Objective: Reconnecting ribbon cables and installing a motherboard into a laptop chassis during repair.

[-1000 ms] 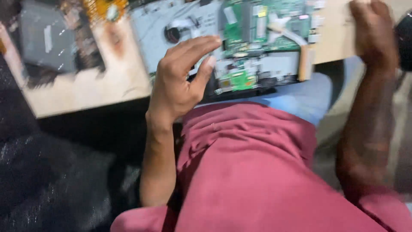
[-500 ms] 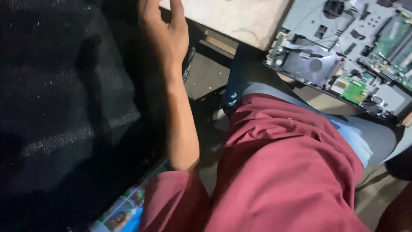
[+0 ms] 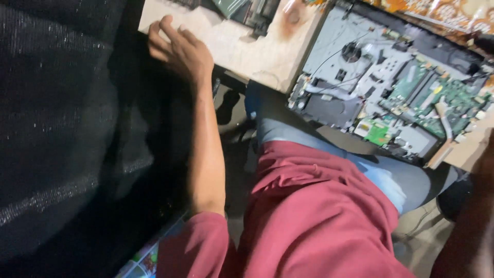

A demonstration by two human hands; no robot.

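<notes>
My left hand [image 3: 180, 49] lies with its fingers spread on the near left corner of a pale wooden table [image 3: 247, 51] and holds nothing. An opened laptop [image 3: 391, 87] rests on the table's right side, its grey chassis, green circuit boards and a fan bare to view. The hand is well left of it and apart from it. Only my right forearm [image 3: 473, 216] shows, blurred at the right edge; the right hand itself is out of view. My maroon shirt and blue jeans fill the lower middle.
A large black fabric surface [image 3: 62, 134] fills the left side, right against my left arm. Another dark device part [image 3: 242, 7] lies at the table's far edge. A patterned orange cloth [image 3: 442, 13] is at the top right. A colourful printed sheet [image 3: 144, 260] lies below.
The view has swung left and down. My left hand has left the laptop's boards and gone to the table's left corner. My right hand has dropped out of view.
</notes>
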